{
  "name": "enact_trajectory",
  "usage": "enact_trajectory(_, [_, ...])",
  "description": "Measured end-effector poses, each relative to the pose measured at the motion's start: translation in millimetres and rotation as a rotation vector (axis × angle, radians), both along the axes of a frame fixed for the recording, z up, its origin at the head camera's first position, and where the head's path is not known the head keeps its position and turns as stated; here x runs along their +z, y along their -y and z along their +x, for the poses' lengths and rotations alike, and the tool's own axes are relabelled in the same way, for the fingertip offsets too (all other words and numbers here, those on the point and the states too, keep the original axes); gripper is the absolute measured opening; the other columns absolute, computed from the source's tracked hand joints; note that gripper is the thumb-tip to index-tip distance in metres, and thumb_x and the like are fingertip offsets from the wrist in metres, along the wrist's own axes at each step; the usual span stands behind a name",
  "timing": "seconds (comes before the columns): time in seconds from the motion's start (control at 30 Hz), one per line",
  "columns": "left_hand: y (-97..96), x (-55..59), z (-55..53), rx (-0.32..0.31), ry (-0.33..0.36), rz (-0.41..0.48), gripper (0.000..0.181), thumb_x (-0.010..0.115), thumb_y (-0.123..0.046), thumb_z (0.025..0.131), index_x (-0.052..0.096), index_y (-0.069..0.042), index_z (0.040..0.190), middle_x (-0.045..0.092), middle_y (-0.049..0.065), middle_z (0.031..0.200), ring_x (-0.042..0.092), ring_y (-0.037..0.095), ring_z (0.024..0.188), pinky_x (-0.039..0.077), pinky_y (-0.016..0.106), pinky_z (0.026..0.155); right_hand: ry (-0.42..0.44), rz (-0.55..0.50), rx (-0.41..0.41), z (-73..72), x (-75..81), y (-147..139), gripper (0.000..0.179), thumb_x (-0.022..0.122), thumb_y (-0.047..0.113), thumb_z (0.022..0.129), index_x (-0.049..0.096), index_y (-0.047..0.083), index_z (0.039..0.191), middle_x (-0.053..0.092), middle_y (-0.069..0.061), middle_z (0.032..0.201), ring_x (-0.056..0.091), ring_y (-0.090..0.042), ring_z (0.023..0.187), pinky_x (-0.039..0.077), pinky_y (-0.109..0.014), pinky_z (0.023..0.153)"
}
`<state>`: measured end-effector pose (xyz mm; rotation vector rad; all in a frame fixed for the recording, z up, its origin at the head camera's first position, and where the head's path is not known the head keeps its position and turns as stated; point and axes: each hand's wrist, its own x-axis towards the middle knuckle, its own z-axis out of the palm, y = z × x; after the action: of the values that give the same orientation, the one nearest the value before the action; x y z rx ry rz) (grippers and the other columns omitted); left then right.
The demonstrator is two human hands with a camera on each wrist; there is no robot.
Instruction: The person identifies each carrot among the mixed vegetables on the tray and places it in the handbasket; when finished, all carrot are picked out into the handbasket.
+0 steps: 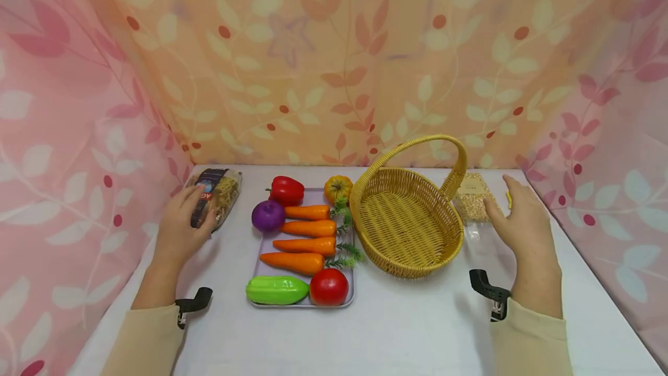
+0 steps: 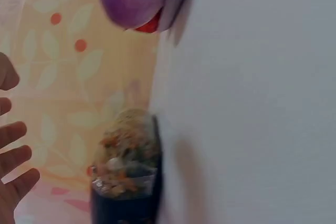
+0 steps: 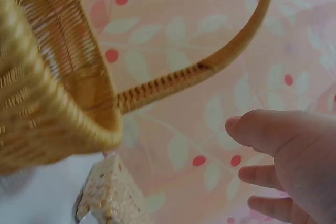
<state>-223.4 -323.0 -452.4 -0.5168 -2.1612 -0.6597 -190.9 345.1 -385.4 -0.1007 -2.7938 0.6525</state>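
My left hand is held with its fingers spread beside a clear bag of dry food with a dark label, overlapping it in the head view. In the left wrist view, the fingertips are apart from the bag. On the other side, my right hand hovers with thumb and fingers apart, holding nothing. Nearest to it lies a clear bag of pale grains, with a small yellow object by the fingers. Left of that bag stands an empty wicker basket with a raised handle.
On a pale tray lie several carrots, a green vegetable, a tomato, a purple onion, a red pepper and a small orange pumpkin. Patterned curtains enclose the white table.
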Motion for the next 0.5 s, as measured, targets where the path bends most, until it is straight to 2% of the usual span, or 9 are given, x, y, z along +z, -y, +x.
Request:
enact_trajectory(0.1, [-8.8, -8.4, 3.7, 0.001, 0.018, 0.034, 0.054, 0.073, -0.008, 0.081, 0.064, 0.004, 0.133, 0.061, 0.025, 0.130, 0.052, 0.048, 0.122, 0.036, 0.046, 0.112, 0.014, -0.036, 0.018, 6.3, 7.7, 4, 0.076, 0.050, 0.045, 0.104, 0.023, 0.004, 0.162, 0.031, -0.032, 0.158, 0.030, -0.054, 0.142, 0.022, -0.071, 0.111])
enact_trajectory(0.3, [-25.1, -23.6, 11.2, -0.029, 0.025, 0.122, 0.048, 0.069, -0.008, 0.081, 0.067, 0.004, 0.127, 0.063, 0.023, 0.127, 0.056, 0.043, 0.119, 0.034, 0.025, 0.109, -0.012, -0.064, 0.062, 19.4, 24.8, 16, 0.072, 0.052, 0.044, 0.104, 0.027, 0.008, 0.162, 0.034, -0.028, 0.158, 0.031, -0.052, 0.143, 0.023, -0.069, 0.111])
enact_trajectory(0.37, [-28.7, -27.0, 13.7, -0.053, 0.022, 0.162, 0.046, 0.069, -0.006, 0.080, 0.067, 0.006, 0.124, 0.063, 0.025, 0.125, 0.056, 0.042, 0.117, 0.034, 0.021, 0.108, -0.010, -0.081, 0.081, 24.5, 30.0, 21, 0.072, 0.053, 0.045, 0.104, 0.027, 0.010, 0.162, 0.034, -0.027, 0.159, 0.030, -0.051, 0.143, 0.023, -0.069, 0.111])
enact_trajectory(0.5, [-33.1, -33.7, 19.2, -0.075, 0.066, 0.205, 0.045, 0.070, 0.000, 0.078, 0.068, 0.006, 0.123, 0.064, 0.024, 0.123, 0.058, 0.033, 0.114, 0.038, 0.018, 0.100, 0.001, -0.109, 0.129, 36.4, 40.6, 33, 0.072, 0.055, 0.045, 0.104, 0.029, 0.014, 0.163, 0.034, -0.025, 0.160, 0.030, -0.050, 0.144, 0.023, -0.071, 0.110])
